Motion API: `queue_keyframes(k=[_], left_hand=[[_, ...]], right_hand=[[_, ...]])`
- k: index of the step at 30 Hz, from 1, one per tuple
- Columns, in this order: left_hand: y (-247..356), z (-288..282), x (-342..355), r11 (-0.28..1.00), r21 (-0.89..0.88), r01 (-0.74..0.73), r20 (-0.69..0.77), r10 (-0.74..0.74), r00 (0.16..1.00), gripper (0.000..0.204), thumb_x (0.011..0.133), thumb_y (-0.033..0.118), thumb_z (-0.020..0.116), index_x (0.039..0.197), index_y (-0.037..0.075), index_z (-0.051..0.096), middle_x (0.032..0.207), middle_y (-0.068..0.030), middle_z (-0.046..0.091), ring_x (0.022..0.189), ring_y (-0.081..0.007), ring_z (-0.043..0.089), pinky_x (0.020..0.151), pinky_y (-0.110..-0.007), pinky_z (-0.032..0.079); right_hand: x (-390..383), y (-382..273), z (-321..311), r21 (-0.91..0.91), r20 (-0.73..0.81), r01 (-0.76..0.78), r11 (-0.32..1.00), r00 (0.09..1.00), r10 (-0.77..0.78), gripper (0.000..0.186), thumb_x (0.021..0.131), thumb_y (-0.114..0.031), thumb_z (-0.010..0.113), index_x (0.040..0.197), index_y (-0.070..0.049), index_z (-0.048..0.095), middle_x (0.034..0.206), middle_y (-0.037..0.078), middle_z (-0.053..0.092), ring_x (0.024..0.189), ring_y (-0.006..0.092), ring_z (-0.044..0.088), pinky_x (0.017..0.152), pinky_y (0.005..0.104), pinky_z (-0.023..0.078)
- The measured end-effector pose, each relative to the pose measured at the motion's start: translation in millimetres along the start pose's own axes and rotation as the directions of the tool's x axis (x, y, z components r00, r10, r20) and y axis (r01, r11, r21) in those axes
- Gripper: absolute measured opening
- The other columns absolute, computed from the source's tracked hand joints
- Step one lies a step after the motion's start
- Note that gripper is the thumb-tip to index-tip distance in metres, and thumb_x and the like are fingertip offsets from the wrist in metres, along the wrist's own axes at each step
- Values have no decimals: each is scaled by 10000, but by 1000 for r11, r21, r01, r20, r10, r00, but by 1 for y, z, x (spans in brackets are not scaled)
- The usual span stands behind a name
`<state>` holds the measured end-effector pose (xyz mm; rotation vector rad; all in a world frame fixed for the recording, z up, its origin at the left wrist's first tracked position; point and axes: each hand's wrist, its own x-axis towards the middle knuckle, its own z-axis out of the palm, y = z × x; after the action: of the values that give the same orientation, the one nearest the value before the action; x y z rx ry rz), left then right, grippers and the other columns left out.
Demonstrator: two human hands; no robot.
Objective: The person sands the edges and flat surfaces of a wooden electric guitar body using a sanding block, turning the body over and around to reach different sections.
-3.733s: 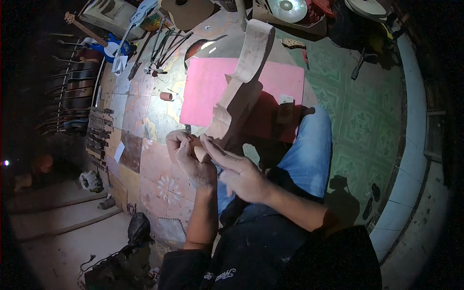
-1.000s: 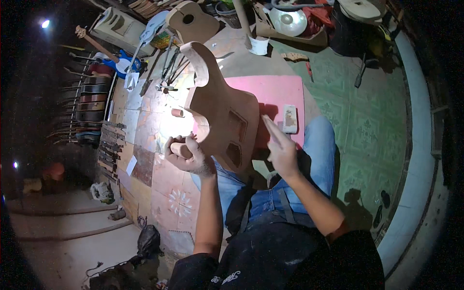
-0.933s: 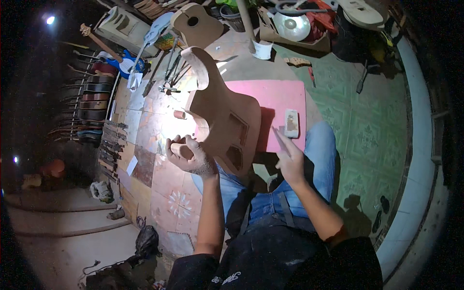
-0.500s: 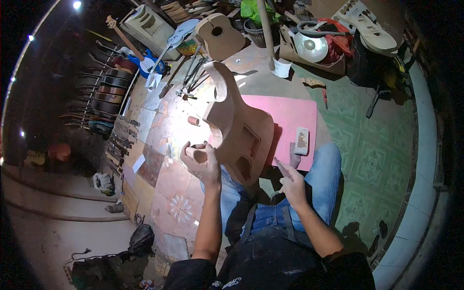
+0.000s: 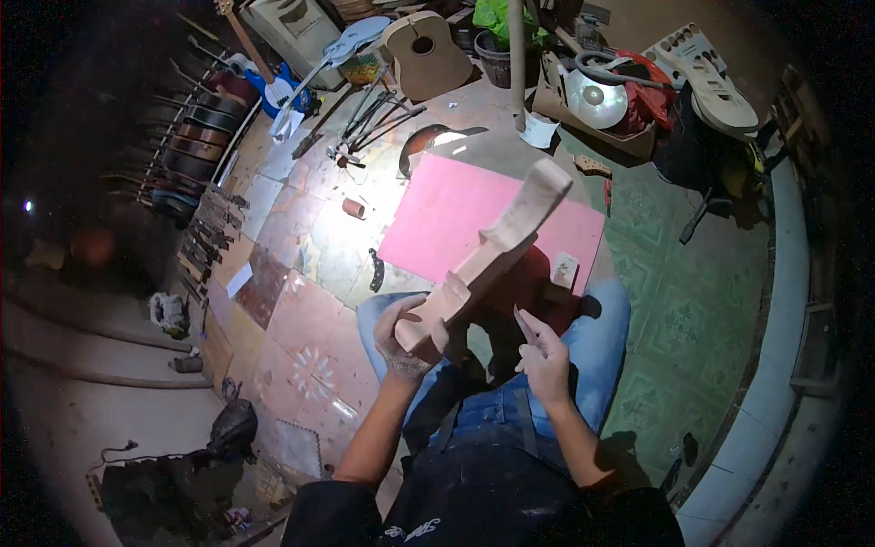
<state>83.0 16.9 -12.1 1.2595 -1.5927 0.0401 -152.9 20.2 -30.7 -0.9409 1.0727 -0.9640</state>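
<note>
Curled left hand (image 5: pixel 403 348) grasps the guitar body (image 5: pixel 483 263); right hand (image 5: pixel 547 361), raised apart, pinches a thin piece (image 5: pixel 523 325).

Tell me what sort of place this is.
Likely a guitar-making or repair workshop: the left hand holds a bare wooden guitar body, a neckless acoustic guitar body sits farther off, with guitars racked at left.

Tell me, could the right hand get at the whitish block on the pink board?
Probably yes: the block lies just beyond the right hand, and the wooden body in the left hand seems to leave that path free. But the right hand holds a thin strip, which may need putting down first.
</note>
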Motion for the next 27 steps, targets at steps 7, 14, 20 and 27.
queue_keyframes(k=[7,14,20,27], left_hand=[[17,-1,-4,993,-10,119,-59,-119,991,641,764,100,786,1251,-6,382,1036,-221,645,852,-271,659,753,-360,536],[32,-2,-10,974,-130,184,-85,-196,977,464,727,81,770,1085,11,483,965,-175,618,876,-283,613,795,-377,500],[38,9,-2,962,-268,58,-212,-118,970,328,718,121,765,951,33,551,880,-135,598,796,-266,597,731,-368,500],[57,22,17,913,-405,-35,-128,-18,992,158,772,60,669,758,51,512,728,-79,541,637,-230,524,621,-367,460]], right_hand=[[-20,-13,2,-90,101,174,981,981,-165,510,829,100,478,1323,27,583,1383,163,590,1062,173,661,668,237,562],[-21,-35,13,-270,206,316,910,942,-266,459,838,109,469,1247,12,653,1327,181,629,1071,211,680,772,275,566],[-14,-46,22,-399,362,595,698,802,-476,464,787,140,533,1208,9,676,1248,206,660,1112,333,675,927,358,536],[24,-57,46,-592,439,631,502,775,-455,495,779,119,561,1237,-32,672,1299,208,625,1007,338,696,855,372,565]])
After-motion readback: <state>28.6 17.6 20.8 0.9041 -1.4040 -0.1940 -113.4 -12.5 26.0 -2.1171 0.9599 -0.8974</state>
